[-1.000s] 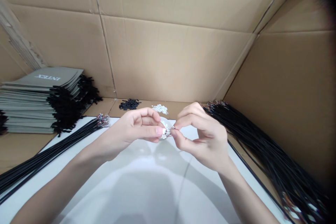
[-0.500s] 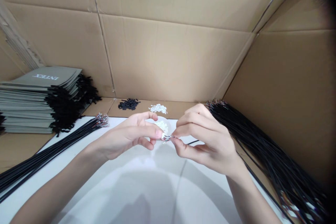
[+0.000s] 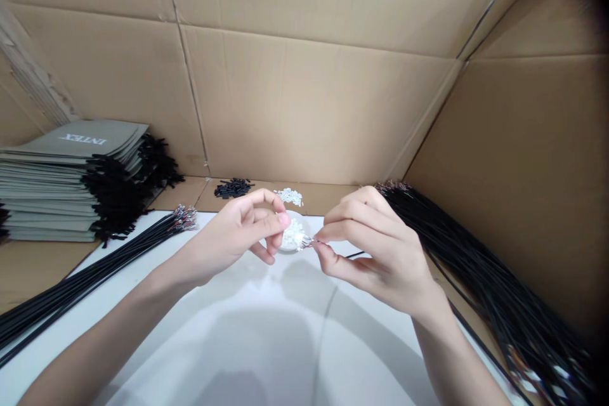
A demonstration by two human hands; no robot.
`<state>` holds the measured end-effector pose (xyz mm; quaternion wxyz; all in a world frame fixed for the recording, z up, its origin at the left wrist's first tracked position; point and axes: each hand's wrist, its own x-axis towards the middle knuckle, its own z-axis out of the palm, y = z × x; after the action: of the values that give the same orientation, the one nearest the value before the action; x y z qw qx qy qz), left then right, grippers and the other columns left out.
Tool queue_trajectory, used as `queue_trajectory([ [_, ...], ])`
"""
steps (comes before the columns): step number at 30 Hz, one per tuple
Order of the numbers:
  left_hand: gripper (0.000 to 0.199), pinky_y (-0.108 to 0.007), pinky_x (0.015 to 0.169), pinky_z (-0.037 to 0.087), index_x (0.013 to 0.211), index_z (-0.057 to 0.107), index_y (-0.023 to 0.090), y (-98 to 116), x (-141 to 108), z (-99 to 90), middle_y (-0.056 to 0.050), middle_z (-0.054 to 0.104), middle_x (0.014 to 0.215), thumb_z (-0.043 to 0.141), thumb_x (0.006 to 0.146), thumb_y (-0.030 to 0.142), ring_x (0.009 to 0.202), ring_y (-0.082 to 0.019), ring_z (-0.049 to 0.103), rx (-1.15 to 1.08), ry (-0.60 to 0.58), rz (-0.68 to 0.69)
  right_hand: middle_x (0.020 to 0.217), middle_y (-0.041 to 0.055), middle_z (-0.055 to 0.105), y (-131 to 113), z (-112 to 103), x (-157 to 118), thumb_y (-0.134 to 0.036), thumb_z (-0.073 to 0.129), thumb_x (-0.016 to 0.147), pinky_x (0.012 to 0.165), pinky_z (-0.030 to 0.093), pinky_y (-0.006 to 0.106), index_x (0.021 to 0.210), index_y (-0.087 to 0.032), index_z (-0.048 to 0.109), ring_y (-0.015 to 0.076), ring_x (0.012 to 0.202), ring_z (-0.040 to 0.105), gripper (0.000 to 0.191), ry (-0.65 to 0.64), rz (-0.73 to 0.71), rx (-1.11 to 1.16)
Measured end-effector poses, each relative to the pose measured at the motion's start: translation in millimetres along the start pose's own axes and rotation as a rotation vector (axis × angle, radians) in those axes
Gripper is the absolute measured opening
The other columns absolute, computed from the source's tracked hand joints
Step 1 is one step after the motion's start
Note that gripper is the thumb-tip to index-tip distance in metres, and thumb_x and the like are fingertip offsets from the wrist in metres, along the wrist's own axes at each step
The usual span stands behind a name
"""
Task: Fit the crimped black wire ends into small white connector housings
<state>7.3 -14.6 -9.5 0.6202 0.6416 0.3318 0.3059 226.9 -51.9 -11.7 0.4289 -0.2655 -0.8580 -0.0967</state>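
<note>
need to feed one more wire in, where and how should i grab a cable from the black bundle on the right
Probably best near the far end of the black cable bundle, just behind the bare metal tips. The cables lie flat, side by side against the cardboard wall, and fan apart there, so one is easier to single out. Come from above on the white mat's side; right hand is nearest.

Stack of grey printed sheets (image 3: pixel 71 177), black cords (image 3: pixel 121 193) bunched at its edge: well left of the grip. Bundle of black cables (image 3: pixel 80 279): left, on white sheet (image 3: pixel 266 342). Larger black cable bundle (image 3: pixel 495 292): right. Black small parts (image 3: pixel 233 188) and white small parts (image 3: pixel 290 195): just behind. Cardboard walls (image 3: pixel 309 101): beyond.
</note>
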Motion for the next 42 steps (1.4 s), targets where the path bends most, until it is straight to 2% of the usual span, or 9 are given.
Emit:
queue_trajectory([
  [5, 0.023, -0.023, 0.068, 0.055, 0.088, 0.069, 0.02, 1.1, 1.7, 2.9, -0.001, 0.064, 0.085, 0.066, 0.091, 0.042, 0.079, -0.014, 0.061, 0.018, -0.101, 0.005, 0.073, 0.0009, 0.063, 0.1, 1.1, 0.1, -0.008, 0.064, 0.088, 0.066, 0.043, 0.035, 0.085, -0.023, 0.06, 0.0176, 0.069, 0.052, 0.016, 0.01, -0.013, -0.016],
  [15, 0.016, -0.016, 0.071, 0.05, 0.084, 0.075, 0.021, -5.1, 3.9, 0.5, 0.0, 0.067, 0.084, 0.069, 0.091, 0.034, 0.082, -0.009, 0.061, -0.131, -0.198, -0.068, 0.073, 0.0011, 0.064, 0.1, -3.1, -1.1, -0.007, 0.066, 0.087, 0.067, 0.044, 0.034, 0.084, -0.021, 0.057, 0.0169, 0.072, 0.05, 0.017, -0.038, -0.044, 0.007],
  [23, 0.017, -0.017, 0.071, 0.05, 0.081, 0.074, 0.02, -5.5, 3.9, 1.2, -0.001, 0.068, 0.084, 0.07, 0.09, 0.034, 0.081, -0.011, 0.061, -0.111, -0.184, -0.081, 0.074, 0.002, 0.063, 0.5, -5.9, -0.9, -0.004, 0.063, 0.087, 0.067, 0.044, 0.034, 0.084, -0.021, 0.057, 0.0173, 0.072, 0.048, 0.018, -0.093, -0.068, 0.013],
  [33, 0.017, -0.014, 0.068, 0.052, 0.082, 0.076, 0.019, -7.4, 2.7, 3.0, 0.0, 0.069, 0.08, 0.073, 0.088, 0.034, 0.077, -0.009, 0.062, -0.06, -0.137, -0.033, 0.076, 0.0026, 0.064, -1.8, -0.9, -2.5, -0.004, 0.063, 0.088, 0.069, 0.043, 0.032, 0.084, -0.018, 0.058, 0.0162, 0.074, 0.046, 0.015, -0.074, -0.048, -0.035],
  [42, 0.013, -0.012, 0.065, 0.053, 0.083, 0.077, 0.019, -8.5, 2.9, 3.0, 0.0, 0.071, 0.077, 0.077, 0.085, 0.031, 0.072, -0.007, 0.062, -0.039, -0.089, 0.023, 0.08, 0.0019, 0.065, 3.1, 6.8, -1.6, -0.006, 0.065, 0.089, 0.072, 0.041, 0.032, 0.085, -0.016, 0.059, 0.0133, 0.073, 0.051, 0.012, -0.068, 0.01, 0.149],
])
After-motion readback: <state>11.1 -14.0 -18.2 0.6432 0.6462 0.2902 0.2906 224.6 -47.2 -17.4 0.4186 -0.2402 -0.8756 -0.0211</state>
